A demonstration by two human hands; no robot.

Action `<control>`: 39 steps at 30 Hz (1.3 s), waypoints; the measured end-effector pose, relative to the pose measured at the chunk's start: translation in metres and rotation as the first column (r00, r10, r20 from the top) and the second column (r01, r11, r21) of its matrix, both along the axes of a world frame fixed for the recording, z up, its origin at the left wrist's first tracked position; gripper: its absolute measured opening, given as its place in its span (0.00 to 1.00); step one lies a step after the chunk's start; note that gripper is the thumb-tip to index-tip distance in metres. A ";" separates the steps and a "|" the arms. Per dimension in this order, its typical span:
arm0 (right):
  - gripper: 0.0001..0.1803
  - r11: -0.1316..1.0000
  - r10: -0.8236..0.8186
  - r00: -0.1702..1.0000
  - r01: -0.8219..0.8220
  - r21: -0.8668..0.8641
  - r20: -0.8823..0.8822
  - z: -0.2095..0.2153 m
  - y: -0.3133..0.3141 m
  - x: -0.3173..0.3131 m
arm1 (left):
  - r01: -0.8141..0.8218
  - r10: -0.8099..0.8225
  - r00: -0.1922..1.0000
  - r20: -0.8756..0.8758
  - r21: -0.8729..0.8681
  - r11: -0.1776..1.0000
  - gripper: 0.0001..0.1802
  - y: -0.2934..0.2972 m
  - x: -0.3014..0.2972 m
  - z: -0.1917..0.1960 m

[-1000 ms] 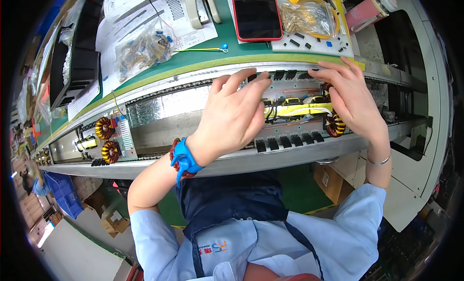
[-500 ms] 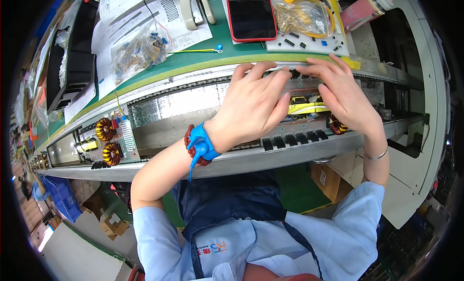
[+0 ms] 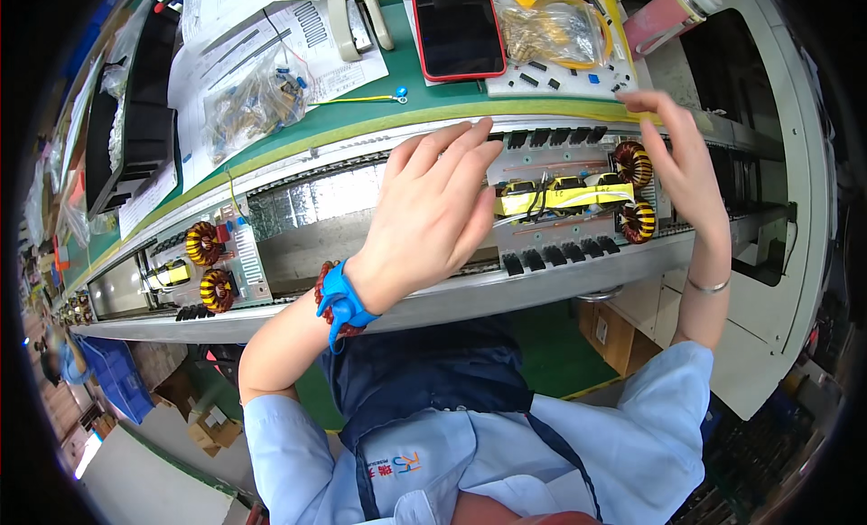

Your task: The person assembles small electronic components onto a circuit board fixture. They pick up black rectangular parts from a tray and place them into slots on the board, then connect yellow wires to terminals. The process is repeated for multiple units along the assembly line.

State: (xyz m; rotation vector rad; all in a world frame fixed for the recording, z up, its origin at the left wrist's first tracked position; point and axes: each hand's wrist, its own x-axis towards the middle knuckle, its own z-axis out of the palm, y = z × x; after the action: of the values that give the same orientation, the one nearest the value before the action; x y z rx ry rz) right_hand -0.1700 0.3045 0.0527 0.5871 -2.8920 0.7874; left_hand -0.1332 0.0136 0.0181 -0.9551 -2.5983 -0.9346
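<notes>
A circuit board (image 3: 517,239) lies across the metal conveyor rails, with rows of black components (image 3: 562,253) along its near and far edges. Yellow tape (image 3: 578,197) spans transformers in its middle, and two yellow-and-dark wound coils (image 3: 638,222) stand at its right end. My left hand (image 3: 424,204), wearing a blue wrist strap (image 3: 343,299), rests over the board's left end, fingers stretched out and holding nothing. Past the coils, my right hand (image 3: 682,159) is raised with fingers apart and nothing in them; its fingertips are slightly blurred.
Another board (image 3: 244,254) with coils sits farther left on the rails (image 3: 433,295). Behind are a red-edged phone (image 3: 459,28), a bag of parts (image 3: 257,101), paper drawings (image 3: 352,74), a white foam block (image 3: 542,84) and a pink bottle (image 3: 664,19). A black bin (image 3: 135,119) stands at left.
My hands have moved apart: the left one toward the left, the right one to the right and off the board. The board's middle, far component row and both coils now show.
</notes>
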 end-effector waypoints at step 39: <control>0.13 0.483 0.540 0.623 0.321 -0.815 0.566 -0.020 -0.312 -0.076 | -0.698 0.575 0.703 0.418 0.255 0.669 0.12 -0.200 -0.114 -0.016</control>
State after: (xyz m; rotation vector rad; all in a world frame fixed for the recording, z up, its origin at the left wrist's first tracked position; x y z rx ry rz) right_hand -0.2458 -0.0071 0.0328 0.3149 -2.2759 2.9495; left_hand -0.2469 -0.1865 0.0019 0.2613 -2.4935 -1.3727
